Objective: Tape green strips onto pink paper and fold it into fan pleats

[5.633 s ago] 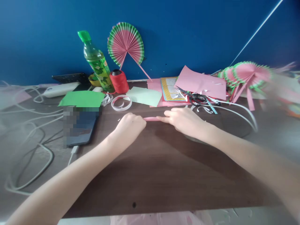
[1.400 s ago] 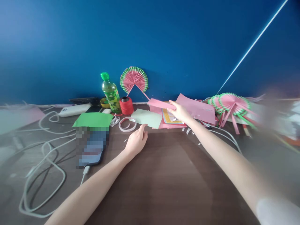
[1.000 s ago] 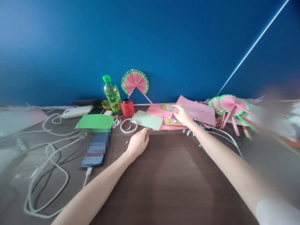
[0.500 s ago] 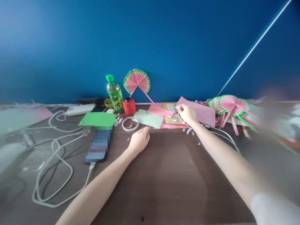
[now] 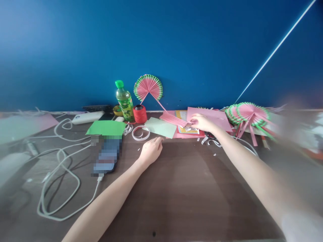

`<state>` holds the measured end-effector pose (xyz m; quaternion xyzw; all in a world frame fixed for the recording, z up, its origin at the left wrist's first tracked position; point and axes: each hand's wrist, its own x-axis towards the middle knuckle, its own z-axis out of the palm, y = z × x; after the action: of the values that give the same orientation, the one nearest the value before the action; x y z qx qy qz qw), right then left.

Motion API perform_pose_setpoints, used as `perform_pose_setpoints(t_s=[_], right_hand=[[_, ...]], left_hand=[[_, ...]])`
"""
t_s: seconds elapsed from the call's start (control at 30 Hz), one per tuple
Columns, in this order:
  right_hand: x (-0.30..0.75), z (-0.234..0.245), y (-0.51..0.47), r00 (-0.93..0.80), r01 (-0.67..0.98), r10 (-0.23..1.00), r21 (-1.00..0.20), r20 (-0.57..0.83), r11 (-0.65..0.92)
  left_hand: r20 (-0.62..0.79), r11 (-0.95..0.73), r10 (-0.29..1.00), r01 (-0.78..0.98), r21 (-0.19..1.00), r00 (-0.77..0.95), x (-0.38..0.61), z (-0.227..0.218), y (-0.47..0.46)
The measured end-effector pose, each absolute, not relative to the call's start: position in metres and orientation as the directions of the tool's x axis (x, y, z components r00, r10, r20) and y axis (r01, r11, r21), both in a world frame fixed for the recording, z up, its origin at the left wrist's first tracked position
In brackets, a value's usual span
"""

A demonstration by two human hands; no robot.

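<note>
My left hand (image 5: 151, 150) rests on the brown table with its fingers curled together; nothing shows in it. Farther right, my right hand (image 5: 203, 122) has its thumb and fingers closed at the right end of a strip of pleated pink paper (image 5: 174, 119). The strip's left end reaches over a pale green sheet (image 5: 161, 126). Behind my right hand lies a flat pink sheet (image 5: 219, 117). A yellow-and-blue printed item (image 5: 181, 115) lies partly hidden under the pleated paper. A white roll of tape (image 5: 136, 138) lies beyond my left hand.
A green-capped bottle (image 5: 124, 106) and a red thread spool (image 5: 140, 115) stand by the blue wall. One pink-and-green paper fan (image 5: 148, 86) leans there; several more fans (image 5: 248, 113) lie at right. A phone (image 5: 107, 156), white cable (image 5: 79, 183) and green sheet (image 5: 106, 127) occupy the left.
My right hand has let go of the flat pink sheet, which now lies flatter, and has moved down to the end of the pleated pink paper. My left hand has stayed in place.
</note>
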<state>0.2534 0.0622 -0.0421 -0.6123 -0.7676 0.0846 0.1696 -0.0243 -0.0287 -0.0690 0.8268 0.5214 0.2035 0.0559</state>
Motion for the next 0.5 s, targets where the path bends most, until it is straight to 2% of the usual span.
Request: perform_pose_setpoints(t_s=[0.13, 0.27, 0.37, 0.5], right_hand=[[0.238, -0.044, 0.060, -0.175, 0.949, 0.965, -0.228, 0.193, 0.218], [0.223, -0.046, 0.061, -0.112, 0.971, 0.967, -0.181, 0.227, 0.155], [0.218, -0.043, 0.065, -0.022, 0.976, 0.961, -0.204, 0.275, 0.081], [0.221, -0.039, 0.072, 0.077, 0.953, 0.947, -0.302, 0.312, 0.022]], left_hand=[[0.267, -0.449, 0.887, 0.840, 0.304, 0.378, -0.024, -0.068, -0.029], [0.260, -0.448, 0.888, 0.842, 0.302, 0.379, -0.024, -0.067, -0.029], [0.265, -0.454, 0.884, 0.840, 0.298, 0.384, -0.025, -0.068, -0.029], [0.269, -0.460, 0.881, 0.836, 0.298, 0.389, -0.025, -0.069, -0.029]])
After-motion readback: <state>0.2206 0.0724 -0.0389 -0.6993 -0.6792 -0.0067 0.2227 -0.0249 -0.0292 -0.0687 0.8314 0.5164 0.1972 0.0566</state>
